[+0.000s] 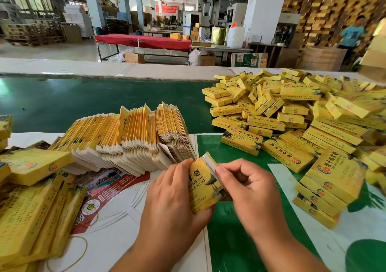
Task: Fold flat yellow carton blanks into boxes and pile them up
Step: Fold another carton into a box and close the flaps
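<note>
Head view: carton (205, 185) held between left hand (171, 190) and right hand (248, 186).

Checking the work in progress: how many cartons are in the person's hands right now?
1. One carton sits between both hands: the left hand grips its left side, the right hand pinches its top right flap. None seems hidden behind it.

A yellow carton blank (205, 185) with black lettering is standing tilted just above the worktop (250, 240), partly opened, its white end flap showing at the top. Behind it, flat yellow blanks (133, 138) are leaning on edge in a long packed row. To the right, folded yellow boxes (292, 121) are lying heaped in a loose, sprawling pile.
</note>
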A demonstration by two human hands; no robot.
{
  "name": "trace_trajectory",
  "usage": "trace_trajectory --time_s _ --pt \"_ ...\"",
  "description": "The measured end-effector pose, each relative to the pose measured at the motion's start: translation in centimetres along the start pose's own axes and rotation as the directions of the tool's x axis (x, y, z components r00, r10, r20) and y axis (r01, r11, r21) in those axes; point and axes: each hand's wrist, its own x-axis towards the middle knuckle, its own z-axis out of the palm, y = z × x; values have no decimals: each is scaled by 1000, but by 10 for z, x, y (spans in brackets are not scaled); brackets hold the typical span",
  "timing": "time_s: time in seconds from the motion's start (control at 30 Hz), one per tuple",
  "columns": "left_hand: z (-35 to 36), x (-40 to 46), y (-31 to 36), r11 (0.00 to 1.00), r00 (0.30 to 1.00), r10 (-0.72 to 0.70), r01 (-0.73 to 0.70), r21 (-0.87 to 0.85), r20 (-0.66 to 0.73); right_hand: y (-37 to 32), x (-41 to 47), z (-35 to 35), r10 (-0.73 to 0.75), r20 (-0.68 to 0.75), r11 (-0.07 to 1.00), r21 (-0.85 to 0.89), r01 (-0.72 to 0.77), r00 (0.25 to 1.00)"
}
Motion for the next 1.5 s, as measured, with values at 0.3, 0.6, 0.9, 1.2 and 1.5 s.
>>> trace_trajectory --time_s 0.3,0.6,0.9,1.2,1.5 --pt "3 -3 1 1000 1000 -22 22 13 14 -9 -3 -2 -153 68 976 -146 161 986" --pt "7 -4 -1 982 996 -58 46 -181 -60 -10 -5 8 -352 169 862 -324 390 920" --pt "-1 4 -8 826 981 -74 -40 -563 -178 -3 5 -8 -369 207 864 -283 417 906" --pt "2 6 -16 625 960 -147 275 -731 237 -9 7 -20 -79 124 971 -213 104 989" --pt "5 1 -2 448 953 -58 292 -845 299 -33 -22 -42 138 46 978 -164 -129 989"
